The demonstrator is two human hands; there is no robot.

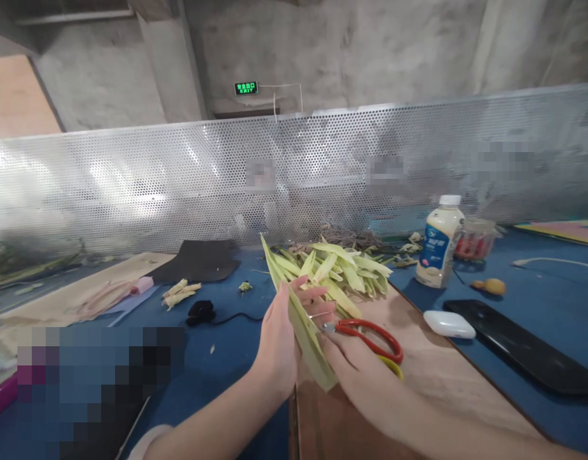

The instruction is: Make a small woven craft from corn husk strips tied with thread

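My left hand (280,338) is wrapped round a long, pale green husk leaf (307,335), which looks like corn husk. Its thumb lies on the near side and its fingers show behind. The leaf runs slantwise, tip up and away, broad end down towards me. At the lower part of the leaf, my right hand (347,367) pinches its edge; its fingertips are partly hidden. Just behind this hand are scissors (370,331) with a red and a yellow handle, apparently on the wooden board (432,377). A pile of similar leaves (354,275) lies beyond both hands.
On the right stand a milk bottle (437,246) and a plastic tub (475,241), near a white case (449,324) and a black phone-like slab (518,345). To the left lie a black sheet (200,260), husk scraps (180,292) and a black cable (236,317). A perforated metal screen (179,185) closes the back.
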